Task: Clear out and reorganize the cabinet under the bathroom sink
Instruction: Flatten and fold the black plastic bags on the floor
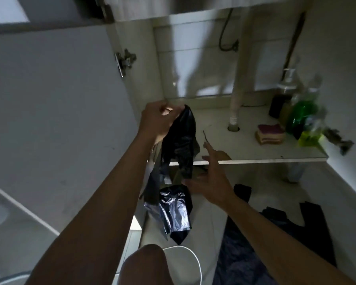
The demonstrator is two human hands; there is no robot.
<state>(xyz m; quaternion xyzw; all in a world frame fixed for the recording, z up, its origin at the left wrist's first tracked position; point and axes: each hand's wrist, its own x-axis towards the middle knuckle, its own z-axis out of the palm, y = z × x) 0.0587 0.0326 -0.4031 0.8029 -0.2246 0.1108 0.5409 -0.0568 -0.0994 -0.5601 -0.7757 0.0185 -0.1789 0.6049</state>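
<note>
Two hands are observed in front of the open cabinet (pixel 255 156). One black bag (pixel 180 149) is held up by the left hand (pixel 157 119), whose fingers are curled and pinched round its gathered top; the bag hangs crumpled over the front left edge of the cabinet floor, its glossy lower end below that edge. Whether more than one bag is bunched there cannot be determined. The right hand (pixel 212 182) is held just beside the bag's lower part with fingers spread and straight, the index finger extended over the cabinet floor; contact with the bag cannot be confirmed. One white drain pipe (pixel 237 93) is seen passing down through a hole in the cabinet floor. One sponge (pixel 270 134) is noted to the right of the pipe. A blurred group of bottles (pixel 301 115) is recorded in the right rear corner, near the sponge; one green and one pump-topped are made out, and the full count cannot be established. Two hinges are counted: one on the left wall (pixel 125 61) and one at the right (pixel 340 140). One dark hose (pixel 226 41) is noted at the rear. More dark plastic (pixel 275 233) is seen lying on the floor at the lower right. One white cable (pixel 194 257) is recorded beside one knee (pixel 146 264).
</note>
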